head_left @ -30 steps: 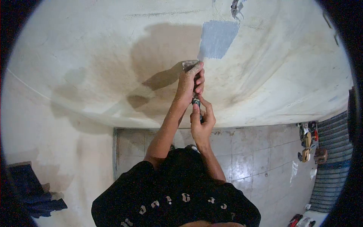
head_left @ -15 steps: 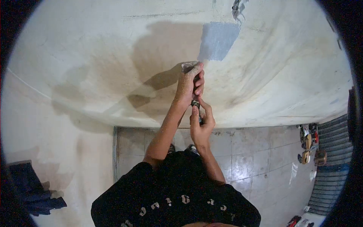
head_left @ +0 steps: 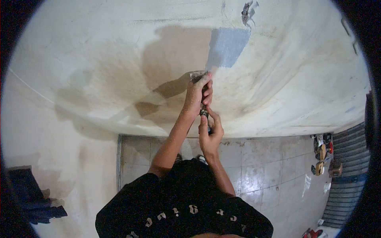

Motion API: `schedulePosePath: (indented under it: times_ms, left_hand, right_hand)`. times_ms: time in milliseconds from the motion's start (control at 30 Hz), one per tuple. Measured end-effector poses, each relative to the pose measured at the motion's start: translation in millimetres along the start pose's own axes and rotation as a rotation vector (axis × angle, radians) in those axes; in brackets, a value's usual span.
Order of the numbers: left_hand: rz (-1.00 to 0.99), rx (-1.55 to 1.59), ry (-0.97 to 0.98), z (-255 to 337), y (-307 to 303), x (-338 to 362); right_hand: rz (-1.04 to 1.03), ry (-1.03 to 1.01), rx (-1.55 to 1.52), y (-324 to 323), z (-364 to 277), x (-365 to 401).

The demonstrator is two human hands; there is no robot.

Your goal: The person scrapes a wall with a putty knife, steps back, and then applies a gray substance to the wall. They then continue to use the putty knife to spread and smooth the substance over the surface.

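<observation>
My left hand (head_left: 200, 92), dusted with pale specks, is wrapped round a dark tool (head_left: 204, 113) whose wider top end shows at the fingertips, against the wall. Just below, my right hand (head_left: 211, 133) pinches the tool's lower part between thumb and fingers. Exactly what the tool is cannot be made out. Above my hands a grey-blue patch (head_left: 228, 47) marks the pale wall (head_left: 278, 87). Shadows of my arms and the tool fall on the wall to the left.
A fitting (head_left: 245, 14) sticks out of the wall at the top. Dark cloth (head_left: 31, 198) hangs at lower left. Below lies the tiled floor (head_left: 260, 166), with assorted items (head_left: 322, 152) beside a corrugated shutter (head_left: 347, 158) at right.
The wall patch and both hands appear slightly lower in the view. Both hands keep their hold on the tool.
</observation>
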State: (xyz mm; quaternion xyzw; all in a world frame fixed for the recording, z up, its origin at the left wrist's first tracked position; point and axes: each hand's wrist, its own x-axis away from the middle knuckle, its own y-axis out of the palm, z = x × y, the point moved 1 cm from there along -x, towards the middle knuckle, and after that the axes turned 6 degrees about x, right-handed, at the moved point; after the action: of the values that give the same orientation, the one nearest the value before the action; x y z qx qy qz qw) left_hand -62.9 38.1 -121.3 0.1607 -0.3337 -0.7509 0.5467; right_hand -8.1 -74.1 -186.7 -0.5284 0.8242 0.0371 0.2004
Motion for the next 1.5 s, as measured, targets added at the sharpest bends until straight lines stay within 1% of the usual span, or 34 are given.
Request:
schedulePosePath:
  times_ms: [33,133,167,200,267,300,367,400,500,533,633,733,833,900,933,967,1033,1100,1200,1300,1400,1500]
  left_hand:
    - [-0.007,0.017,-0.020,-2.3,-2.3,-1.6]
    - [-0.067,-0.020,0.092,20.1,16.8,-1.1]
    - [-0.043,-0.030,0.069,19.2,16.0,0.6]
    - [-0.020,-0.040,0.051,15.4,12.9,1.4]
    - [0.033,-0.067,0.007,5.7,4.4,3.3]
    - [0.020,-0.040,0.009,4.6,2.9,-0.5]
    - [-0.004,0.012,0.000,3.9,3.9,-0.6]
    - [-0.018,-0.008,0.031,9.3,7.9,-3.1]
    - [-0.030,-0.028,0.021,10.2,9.3,-4.8]
    - [-0.024,-0.030,0.008,4.5,5.2,-3.1]
    - [-0.019,-0.003,-0.009,-7.4,-1.0,-2.8]
    - [-0.001,0.006,-0.031,0.9,7.3,-0.7]
    - [-0.017,-0.017,-0.009,-2.5,4.1,-1.2]
    - [-0.022,-0.048,0.003,0.9,6.1,0.4]
    - [0.003,0.012,-0.044,1.9,8.5,1.2]
    - [0.008,0.006,-0.039,1.7,8.1,3.7]
    - [0.004,-0.006,-0.016,4.8,9.9,4.1]
    - [0.002,0.006,-0.008,-3.8,2.1,0.9]
    - [0.032,0.011,-0.044,-11.5,-6.1,0.7]
    - [0.057,0.029,-0.065,-14.5,-7.0,-0.4]
    - [0.085,0.027,-0.071,-12.4,-7.9,-0.1]
    - [0.100,0.012,-0.083,-10.1,-5.4,3.9]
  right_hand:
    - [0.004,0.005,-0.011,-0.2,0.8,-0.1]
    - [0.003,0.032,-0.052,-0.3,-12.2,-9.3]
    - [0.004,0.033,-0.056,0.4,-12.3,-9.9]
    - [0.011,0.013,-0.039,2.9,1.6,-5.7]
    - [0.010,0.052,-0.037,3.0,4.7,-0.6]
    - [0.003,0.108,-0.052,0.9,2.5,1.3]
    - [-0.007,0.129,-0.072,-2.5,-9.2,-1.5]
    - [-0.013,0.096,-0.077,-3.5,-13.8,-7.2]
    - [0.015,0.032,-0.040,-0.2,-4.0,-7.2]
    - [0.021,0.018,-0.020,0.5,8.5,-0.7]
    - [0.035,-0.025,0.006,-1.8,8.9,-0.6]
    - [0.035,0.006,0.018,-4.2,-4.2,0.7]
    - [0.041,-0.023,0.047,-3.5,5.8,3.0]
    - [0.034,-0.007,0.031,-1.6,-2.0,-2.7]
    - [0.023,0.034,0.008,-4.4,-10.4,-4.1]
    - [0.011,0.080,-0.012,-6.3,-16.8,-2.2]
    - [0.030,0.020,0.031,-4.6,-5.1,5.1]
    - [0.021,0.008,0.050,-4.2,1.0,2.5]
    - [-0.005,0.064,0.067,-6.3,0.8,8.7]
    - [-0.006,0.027,0.095,-8.1,1.0,5.3]
    - [-0.031,0.078,0.055,-8.4,-0.2,5.0]
    - [-0.016,0.056,0.057,-7.7,3.7,9.1]
